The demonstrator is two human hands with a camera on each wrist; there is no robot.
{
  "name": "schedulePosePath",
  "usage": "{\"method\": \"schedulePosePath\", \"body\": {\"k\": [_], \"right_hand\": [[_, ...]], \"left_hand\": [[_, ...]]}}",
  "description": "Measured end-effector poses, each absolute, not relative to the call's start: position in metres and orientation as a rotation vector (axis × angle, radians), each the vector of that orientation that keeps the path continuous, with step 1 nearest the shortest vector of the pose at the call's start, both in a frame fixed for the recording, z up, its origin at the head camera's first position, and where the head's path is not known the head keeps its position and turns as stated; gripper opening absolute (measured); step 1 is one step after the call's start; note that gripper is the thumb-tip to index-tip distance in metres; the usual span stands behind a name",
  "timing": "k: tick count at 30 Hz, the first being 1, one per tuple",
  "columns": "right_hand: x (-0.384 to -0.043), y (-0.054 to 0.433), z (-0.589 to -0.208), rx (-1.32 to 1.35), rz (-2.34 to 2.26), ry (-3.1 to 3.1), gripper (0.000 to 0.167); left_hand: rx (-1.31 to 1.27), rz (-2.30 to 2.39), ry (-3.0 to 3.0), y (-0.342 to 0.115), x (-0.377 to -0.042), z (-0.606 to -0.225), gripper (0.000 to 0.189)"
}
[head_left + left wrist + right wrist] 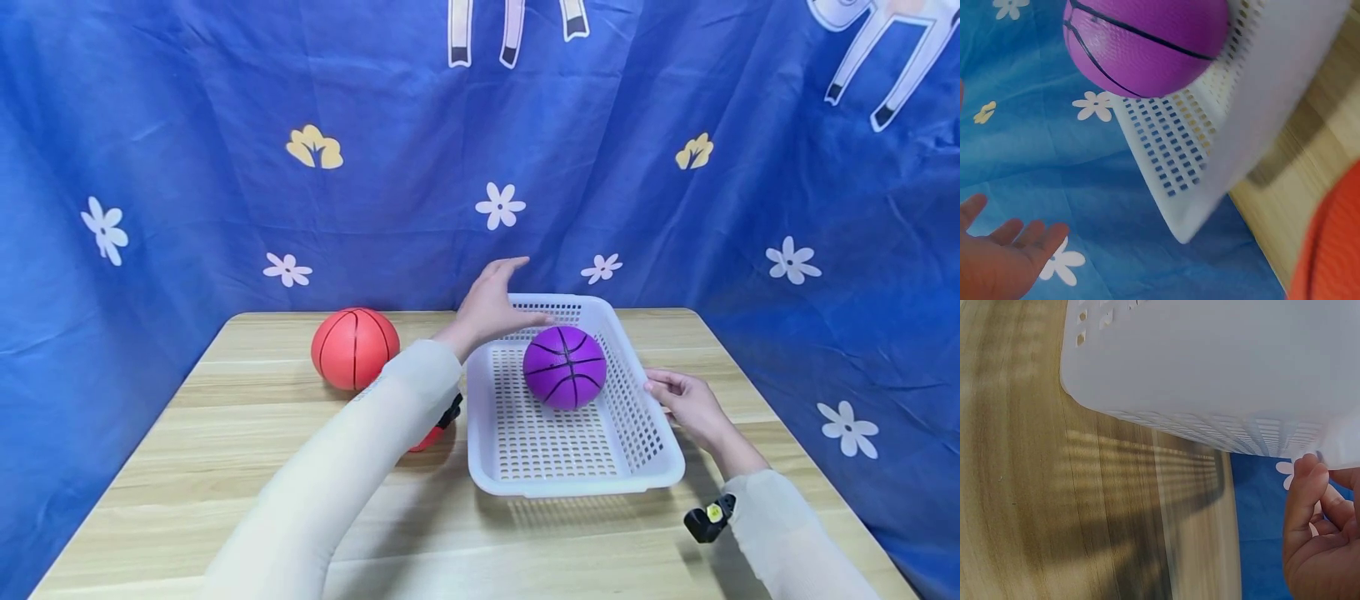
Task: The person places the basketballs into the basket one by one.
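Observation:
A purple basketball-style ball [565,367] is within the white perforated plastic basket [573,483], toward its back half. Over the basket's back left edge reaches my left hand [491,304], thumb and fingers spread apart, holding nothing. In the left wrist view, the left hand [1007,259] shows a gap between it and the purple ball [1147,44]. My right hand [690,406] grips the basket's right rim. Seen from the right wrist, the right hand [1322,537] has thumb and curled fingers at the basket wall [1210,362].
A red ball [355,348] rests on the wooden table [247,433], back left. Another red thing [427,439] shows partly beneath my left forearm, next to the black wrist camera [450,412]. Blue patterned cloth [390,208] hangs behind the table and at both sides.

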State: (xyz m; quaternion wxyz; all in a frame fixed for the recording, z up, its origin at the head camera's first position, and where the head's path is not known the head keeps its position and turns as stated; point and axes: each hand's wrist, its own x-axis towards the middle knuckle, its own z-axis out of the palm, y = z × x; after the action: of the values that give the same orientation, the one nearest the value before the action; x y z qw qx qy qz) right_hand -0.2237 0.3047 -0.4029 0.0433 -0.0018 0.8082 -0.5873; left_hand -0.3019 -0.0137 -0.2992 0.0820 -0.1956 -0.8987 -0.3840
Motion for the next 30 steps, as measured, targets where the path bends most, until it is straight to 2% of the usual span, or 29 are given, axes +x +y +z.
{"method": "schedulePosePath", "body": {"k": [15,30], "right_hand": [[-0.225,0.306,-0.406,0.004,-1.808,2.461,0.048],[-0.223,0.305,-0.406,0.000,-1.804,2.468,0.049]], "left_hand": [[-0.648,-1.071,-2.550,-0.084,-0.301,-0.312,0.087],[-0.517,-0.999,-2.537,-0.163,-0.303,-0.331,0.079]]}}
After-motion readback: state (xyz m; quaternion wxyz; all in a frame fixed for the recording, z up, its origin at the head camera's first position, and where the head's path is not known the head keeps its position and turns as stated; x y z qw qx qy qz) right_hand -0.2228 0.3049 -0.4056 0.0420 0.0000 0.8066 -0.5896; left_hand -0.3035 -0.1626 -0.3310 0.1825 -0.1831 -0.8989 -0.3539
